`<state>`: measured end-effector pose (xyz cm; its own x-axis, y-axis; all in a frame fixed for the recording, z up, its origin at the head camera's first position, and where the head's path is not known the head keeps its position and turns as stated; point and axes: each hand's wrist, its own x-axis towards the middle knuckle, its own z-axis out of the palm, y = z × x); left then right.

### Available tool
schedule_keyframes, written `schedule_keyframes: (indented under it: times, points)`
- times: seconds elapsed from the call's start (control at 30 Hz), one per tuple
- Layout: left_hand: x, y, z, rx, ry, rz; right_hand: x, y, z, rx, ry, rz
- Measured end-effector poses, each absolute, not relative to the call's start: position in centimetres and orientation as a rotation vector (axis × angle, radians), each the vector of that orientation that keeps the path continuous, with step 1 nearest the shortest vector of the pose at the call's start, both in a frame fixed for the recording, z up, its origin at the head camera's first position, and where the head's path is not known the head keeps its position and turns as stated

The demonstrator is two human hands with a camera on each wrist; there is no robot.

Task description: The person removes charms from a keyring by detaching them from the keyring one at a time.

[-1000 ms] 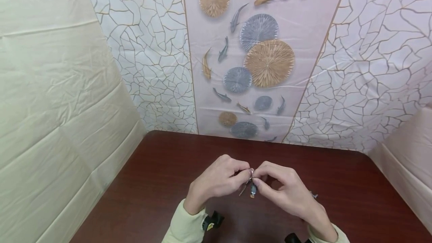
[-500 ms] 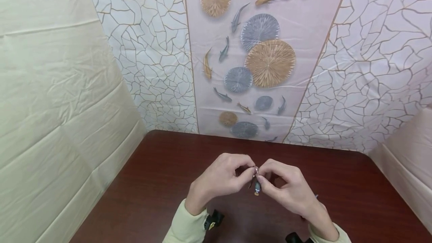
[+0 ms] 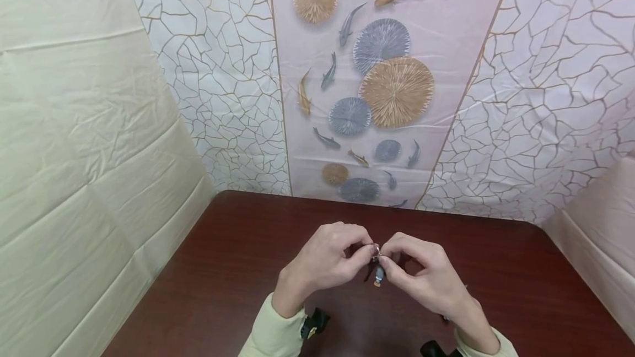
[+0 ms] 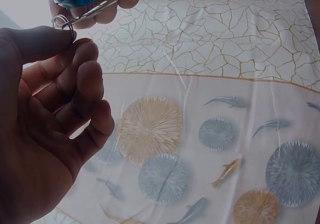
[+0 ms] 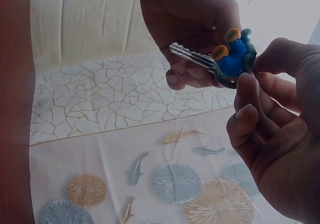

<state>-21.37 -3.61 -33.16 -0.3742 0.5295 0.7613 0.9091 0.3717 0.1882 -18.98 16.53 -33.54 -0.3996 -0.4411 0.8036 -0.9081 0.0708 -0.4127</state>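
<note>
Above the table, my left hand [image 3: 327, 260] pinches a metal key ring [image 4: 62, 22] between thumb and index finger. Keys [image 5: 192, 58] with a toothed edge stick out from the ring in the right wrist view. Close against it, my right hand [image 3: 421, 271] pinches the top end of a small keychain figure [image 5: 232, 63], blue with orange feet and grey-green sides. In the head view the figure [image 3: 379, 276] hangs below the fingertips. The fingertips hide the exact joint between ring and figure.
The dark red-brown table [image 3: 223, 269] lies under both hands. A small object [image 3: 445, 318], mostly hidden by the right wrist, lies on it. A patterned cloth [image 3: 397, 92] hangs behind, with a plain cream cloth [image 3: 99, 153] at left.
Both hands have shifted slightly right together with the key ring and figure. The left index finger is more arched than a second ago, and both pinches continue.
</note>
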Motion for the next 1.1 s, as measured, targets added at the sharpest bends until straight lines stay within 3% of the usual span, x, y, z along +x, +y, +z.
schedule_keyframes:
  times: [1.1]
  points:
    - [-21.35, -3.58, -33.08, -1.267, -2.08, -0.959, -19.01, 16.16, -33.48, 1.315, -1.845, 1.306]
